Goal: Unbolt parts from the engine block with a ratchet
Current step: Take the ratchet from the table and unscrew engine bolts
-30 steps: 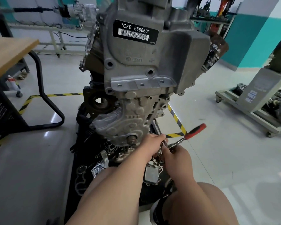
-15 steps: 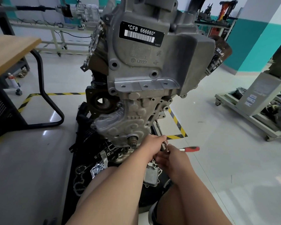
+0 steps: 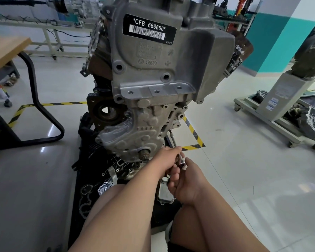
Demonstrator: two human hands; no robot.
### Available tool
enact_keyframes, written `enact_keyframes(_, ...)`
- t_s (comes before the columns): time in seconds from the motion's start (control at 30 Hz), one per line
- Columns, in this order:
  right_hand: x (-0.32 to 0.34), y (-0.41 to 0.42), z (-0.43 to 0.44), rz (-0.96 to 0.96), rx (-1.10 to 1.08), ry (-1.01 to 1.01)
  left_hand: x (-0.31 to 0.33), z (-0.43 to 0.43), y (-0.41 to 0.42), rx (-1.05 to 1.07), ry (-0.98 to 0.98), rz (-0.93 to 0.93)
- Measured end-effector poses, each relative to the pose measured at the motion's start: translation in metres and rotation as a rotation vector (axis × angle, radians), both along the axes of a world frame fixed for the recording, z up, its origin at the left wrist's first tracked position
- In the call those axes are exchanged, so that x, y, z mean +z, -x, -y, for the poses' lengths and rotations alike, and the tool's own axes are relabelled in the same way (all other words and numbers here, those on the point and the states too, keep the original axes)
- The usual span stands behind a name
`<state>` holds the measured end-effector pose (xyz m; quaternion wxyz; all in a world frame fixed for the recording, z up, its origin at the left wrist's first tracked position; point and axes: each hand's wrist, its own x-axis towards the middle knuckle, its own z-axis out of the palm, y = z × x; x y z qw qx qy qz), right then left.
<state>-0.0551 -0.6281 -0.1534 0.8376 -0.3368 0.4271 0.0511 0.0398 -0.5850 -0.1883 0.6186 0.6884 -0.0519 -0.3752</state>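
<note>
Item: engine block [image 3: 153, 124] — standing upright on a black mat [image 3: 84, 211] directly ahead of me, filling the centre of the view, its top running out of the frame.

Markings: a black label plate [image 3: 149, 28] is reading "*CFB 666660*" over a white barcode, with small "VWP7" in its lower corner. Below it the casting is showing a VW roundel and four Audi rings; the raised part numbers above them are too soft to read. The dark oil filter [image 3: 238, 57] on the block's right side is also carrying the rings, its other print illegible.

Hidden or unclear: the ratchet [image 3: 182, 162] is showing only its chrome head; its handle is lying out of sight under my right hand [image 3: 186, 182]. The extension bar [image 3: 172, 136] is running from that head up to the block's lower right edge, and the bolt it is meeting is not discernible. Loose parts on the mat are partly covered by my forearms; a silver cover plate [image 3: 164, 194] is peeking out between them.

Hands: my left hand [image 3: 166, 156] is reaching forward, back uppermost, fingers curling over the extension bar just above the ratchet head. My right hand is sitting just below, fingers wrapping the ratchet — both arms are stretching out low beside the block's base.
</note>
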Motion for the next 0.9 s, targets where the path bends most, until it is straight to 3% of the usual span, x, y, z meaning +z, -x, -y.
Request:
enact_keyframes(0.17, -0.003, -0.002, -0.008, 0.0, -0.019, 0.044, -0.004, -0.007, -0.003, -0.027, 0.048, -0.04)
enact_keyframes(0.9, -0.018, 0.0, -0.005, 0.077, -0.153, 0.61, -0.004, -0.003, 0.005, 0.018, 0.053, 0.04)
